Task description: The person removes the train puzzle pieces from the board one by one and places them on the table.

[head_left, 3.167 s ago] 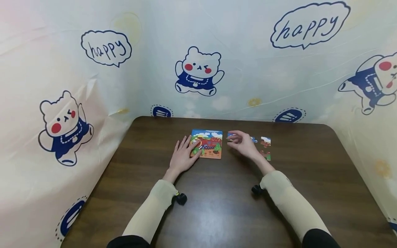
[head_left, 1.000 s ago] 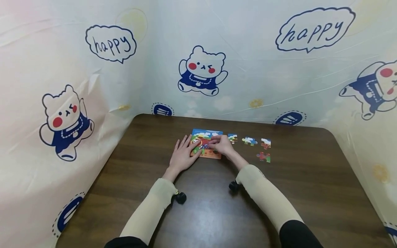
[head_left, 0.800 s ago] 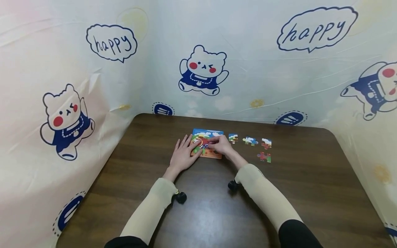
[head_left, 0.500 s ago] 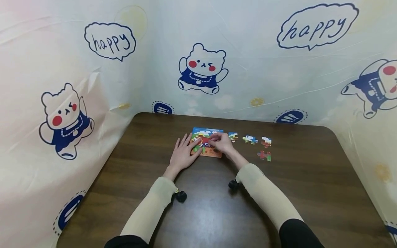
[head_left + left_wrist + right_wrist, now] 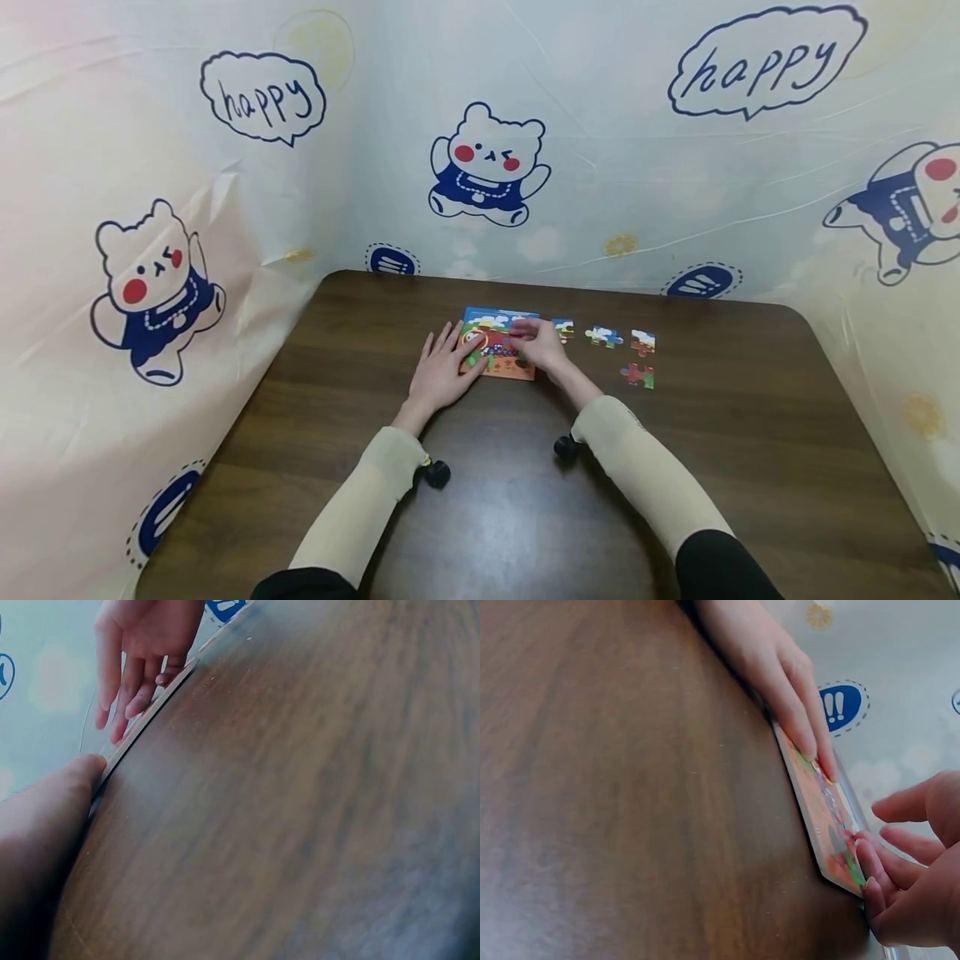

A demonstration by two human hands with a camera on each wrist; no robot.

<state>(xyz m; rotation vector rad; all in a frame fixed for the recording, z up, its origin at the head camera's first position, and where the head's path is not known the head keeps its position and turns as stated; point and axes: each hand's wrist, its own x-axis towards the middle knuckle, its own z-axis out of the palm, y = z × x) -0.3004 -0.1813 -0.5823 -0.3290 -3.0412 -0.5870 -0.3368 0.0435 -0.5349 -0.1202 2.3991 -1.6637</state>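
Observation:
A colourful jigsaw puzzle board (image 5: 498, 368) with a blue sky strip and orange ground lies flat on the table. My left hand (image 5: 438, 375) rests with spread fingers on its left side. Over the right side is my right hand (image 5: 542, 346), which hides part of the picture. In the right wrist view its loosely bent fingers (image 5: 907, 874) touch or nearly touch the board's edge area, and no piece shows between them. Loose jigsaw pieces lie to the right: a sky piece (image 5: 565, 331) partly behind the right hand, and a cloud piece (image 5: 603, 337).
Farther right lie a white-and-red jigsaw piece (image 5: 642, 342) and, nearer me, a red-and-green piece (image 5: 637, 376). The brown wooden table (image 5: 495, 500) ends at the back against a hanging cloth (image 5: 600, 183) printed with bears.
My right hand went left from the loose pieces onto the board's right side, then drew slightly back to the right. My left hand has stayed on the board.

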